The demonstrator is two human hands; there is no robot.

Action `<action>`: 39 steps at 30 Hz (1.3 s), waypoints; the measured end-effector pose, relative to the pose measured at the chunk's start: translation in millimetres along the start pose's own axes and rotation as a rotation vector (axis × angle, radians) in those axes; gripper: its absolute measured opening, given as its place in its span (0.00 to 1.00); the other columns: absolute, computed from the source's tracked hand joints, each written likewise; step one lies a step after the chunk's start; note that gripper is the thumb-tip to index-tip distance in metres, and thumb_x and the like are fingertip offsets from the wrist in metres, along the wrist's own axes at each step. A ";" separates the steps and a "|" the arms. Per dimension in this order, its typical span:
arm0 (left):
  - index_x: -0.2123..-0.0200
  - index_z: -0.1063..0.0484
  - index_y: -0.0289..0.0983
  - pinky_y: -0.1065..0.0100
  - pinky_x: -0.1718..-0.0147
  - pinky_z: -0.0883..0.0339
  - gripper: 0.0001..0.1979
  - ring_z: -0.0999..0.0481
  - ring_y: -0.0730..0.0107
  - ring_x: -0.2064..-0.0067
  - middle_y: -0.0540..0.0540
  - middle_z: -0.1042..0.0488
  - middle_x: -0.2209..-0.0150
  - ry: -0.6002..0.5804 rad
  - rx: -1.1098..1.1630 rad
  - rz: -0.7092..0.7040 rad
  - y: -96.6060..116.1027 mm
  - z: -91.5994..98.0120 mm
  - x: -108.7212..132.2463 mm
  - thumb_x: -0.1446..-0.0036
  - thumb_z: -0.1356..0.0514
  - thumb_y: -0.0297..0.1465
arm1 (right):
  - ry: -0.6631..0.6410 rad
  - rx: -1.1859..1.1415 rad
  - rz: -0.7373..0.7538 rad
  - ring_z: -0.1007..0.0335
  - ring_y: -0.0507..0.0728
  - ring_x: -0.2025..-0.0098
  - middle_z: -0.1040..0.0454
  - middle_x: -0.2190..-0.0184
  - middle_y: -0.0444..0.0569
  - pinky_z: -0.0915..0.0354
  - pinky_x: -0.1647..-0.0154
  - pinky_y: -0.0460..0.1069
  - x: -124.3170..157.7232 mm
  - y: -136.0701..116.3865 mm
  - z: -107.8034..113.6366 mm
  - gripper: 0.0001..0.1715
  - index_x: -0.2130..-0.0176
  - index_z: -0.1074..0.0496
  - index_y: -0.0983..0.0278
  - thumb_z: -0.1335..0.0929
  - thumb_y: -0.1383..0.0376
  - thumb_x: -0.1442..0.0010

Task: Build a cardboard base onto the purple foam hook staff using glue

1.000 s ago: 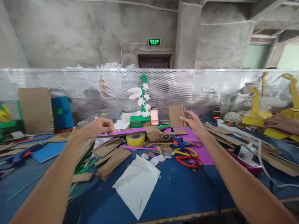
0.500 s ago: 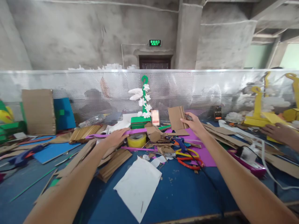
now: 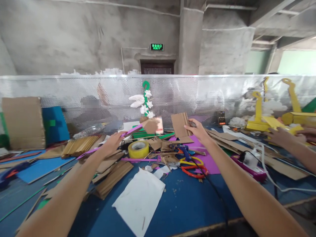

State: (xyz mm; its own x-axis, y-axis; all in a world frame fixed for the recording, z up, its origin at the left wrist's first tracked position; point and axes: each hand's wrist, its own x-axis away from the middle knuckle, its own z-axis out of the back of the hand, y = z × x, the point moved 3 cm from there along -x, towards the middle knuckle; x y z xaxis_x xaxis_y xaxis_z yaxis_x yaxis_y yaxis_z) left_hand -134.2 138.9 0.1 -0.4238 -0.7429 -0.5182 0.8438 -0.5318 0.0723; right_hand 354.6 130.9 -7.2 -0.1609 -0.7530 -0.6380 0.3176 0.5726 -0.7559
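Cardboard piece [image 3: 178,125] right of the frame's centre is pinched in the person's right hand [image 3: 198,131]; left of centre, the left hand [image 3: 113,143] grips a purple strip [image 3: 133,130].

grey wall [image 3: 61,39], lit exit sign [image 3: 156,47], perforated metal partition [image 3: 187,95]

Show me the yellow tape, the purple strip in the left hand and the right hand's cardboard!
Yellow tape [image 3: 138,153]: head view, outer side.
Held purple strip [image 3: 133,130]: head view, upper stretch.
Held cardboard [image 3: 179,125]: head view, flat face.
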 end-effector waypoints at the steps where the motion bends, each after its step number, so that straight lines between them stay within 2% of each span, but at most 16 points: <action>1: 0.37 0.35 0.35 0.53 0.40 0.38 0.27 0.29 0.53 0.41 0.37 0.26 0.41 0.018 -0.001 0.013 -1.5 5.7 0.1 0.29 0.59 0.43 | 0.001 0.004 -0.013 0.23 0.60 0.57 0.20 0.59 0.51 0.27 0.55 0.55 0.0 0.4 0.2 0.26 0.54 0.26 0.63 0.25 0.53 0.49; 5: 0.35 0.36 0.36 0.50 0.40 0.39 0.29 0.30 0.51 0.40 0.36 0.28 0.40 -0.002 -0.052 0.018 -6.7 17.4 3.1 0.29 0.61 0.44 | -0.006 0.042 -0.079 0.23 0.60 0.56 0.21 0.56 0.52 0.28 0.54 0.54 0.3 0.9 0.2 0.26 0.51 0.27 0.63 0.26 0.56 0.48; 12: 0.37 0.32 0.39 0.52 0.40 0.37 0.28 0.27 0.52 0.41 0.37 0.26 0.41 -0.092 -0.124 -0.019 -17.0 13.5 10.8 0.29 0.59 0.42 | -0.058 0.261 -0.219 0.26 0.61 0.55 0.23 0.54 0.56 0.30 0.56 0.52 -1.8 6.2 8.2 0.28 0.47 0.29 0.67 0.30 0.64 0.47; 15: 0.36 0.33 0.39 0.53 0.38 0.38 0.27 0.29 0.52 0.39 0.38 0.27 0.39 -0.159 -0.131 -0.052 -19.0 15.4 15.4 0.30 0.58 0.42 | -0.134 0.353 -0.273 0.28 0.62 0.52 0.24 0.52 0.58 0.32 0.56 0.51 0.2 8.2 15.8 0.29 0.47 0.28 0.66 0.30 0.68 0.50; 20: 0.35 0.35 0.37 0.56 0.35 0.43 0.29 0.32 0.55 0.35 0.40 0.30 0.35 -0.280 -0.058 -0.117 -13.0 24.1 24.7 0.29 0.58 0.43 | -0.388 0.415 -0.356 0.27 0.61 0.58 0.22 0.55 0.56 0.33 0.63 0.49 9.8 -1.6 26.0 0.25 0.52 0.23 0.64 0.29 0.68 0.52; 22: 0.34 0.36 0.37 0.57 0.35 0.42 0.29 0.31 0.56 0.35 0.40 0.31 0.34 -0.285 -0.037 -0.105 -11.0 27.5 26.4 0.29 0.59 0.44 | -0.511 0.403 -0.332 0.27 0.60 0.57 0.22 0.53 0.54 0.33 0.64 0.48 14.6 -11.5 26.8 0.24 0.53 0.22 0.61 0.28 0.67 0.52; 24: 0.34 0.35 0.38 0.56 0.36 0.40 0.29 0.30 0.55 0.36 0.40 0.30 0.35 -0.263 -0.031 -0.084 -11.2 29.5 26.5 0.29 0.58 0.45 | -0.690 0.369 -0.249 0.27 0.60 0.57 0.22 0.54 0.52 0.33 0.64 0.48 19.9 -23.3 23.8 0.23 0.54 0.20 0.59 0.27 0.66 0.52; 27: 0.35 0.34 0.38 0.54 0.36 0.40 0.30 0.30 0.53 0.36 0.39 0.30 0.35 -0.226 -0.033 -0.056 -16.3 28.3 25.6 0.30 0.58 0.46 | -0.994 0.319 -0.150 0.28 0.57 0.66 0.23 0.66 0.49 0.35 0.69 0.47 28.8 -37.1 16.2 0.19 0.57 0.19 0.60 0.26 0.65 0.52; 30: 0.34 0.35 0.37 0.53 0.35 0.41 0.31 0.32 0.53 0.34 0.38 0.31 0.34 -0.201 -0.047 -0.032 -24.9 24.0 25.3 0.30 0.59 0.47 | -1.145 0.362 -0.156 0.32 0.54 0.74 0.25 0.73 0.45 0.39 0.75 0.46 33.3 -40.0 11.6 0.19 0.58 0.19 0.61 0.24 0.64 0.53; 32: 0.33 0.37 0.37 0.53 0.36 0.40 0.32 0.32 0.52 0.34 0.37 0.32 0.34 -0.175 -0.056 -0.011 -30.1 22.5 25.0 0.30 0.59 0.47 | -1.110 0.424 -0.114 0.31 0.54 0.74 0.23 0.72 0.46 0.39 0.75 0.46 31.5 -38.2 9.2 0.17 0.58 0.21 0.62 0.25 0.63 0.51; 35: 0.31 0.40 0.36 0.52 0.36 0.40 0.33 0.32 0.52 0.35 0.36 0.30 0.36 -0.117 -0.055 0.008 -35.4 24.2 23.5 0.30 0.60 0.47 | -0.912 0.495 0.008 0.26 0.56 0.68 0.21 0.67 0.49 0.34 0.68 0.47 22.8 -33.3 1.0 0.11 0.58 0.25 0.63 0.28 0.63 0.44; 37: 0.30 0.42 0.37 0.54 0.36 0.41 0.33 0.32 0.54 0.35 0.37 0.29 0.37 -0.085 -0.039 -0.002 -38.0 26.1 21.7 0.30 0.60 0.47 | -0.820 0.535 0.057 0.25 0.56 0.62 0.20 0.62 0.51 0.34 0.63 0.47 15.2 -27.9 -11.1 0.10 0.57 0.28 0.63 0.31 0.66 0.41; 39: 0.30 0.43 0.37 0.55 0.36 0.41 0.32 0.32 0.55 0.36 0.37 0.30 0.37 -0.078 -0.031 -0.011 -40.9 26.9 19.9 0.29 0.60 0.47 | -0.767 0.607 0.094 0.25 0.56 0.60 0.20 0.60 0.50 0.37 0.61 0.46 4.5 -20.7 -28.6 0.12 0.56 0.29 0.62 0.32 0.71 0.42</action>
State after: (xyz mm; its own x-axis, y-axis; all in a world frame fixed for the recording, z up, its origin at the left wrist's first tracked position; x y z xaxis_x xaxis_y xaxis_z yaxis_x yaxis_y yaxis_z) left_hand -186.0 134.9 9.7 -0.4568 -0.7669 -0.4507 0.8479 -0.5286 0.0399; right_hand 320.6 125.0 1.3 0.4721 -0.8420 -0.2610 0.7587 0.5388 -0.3662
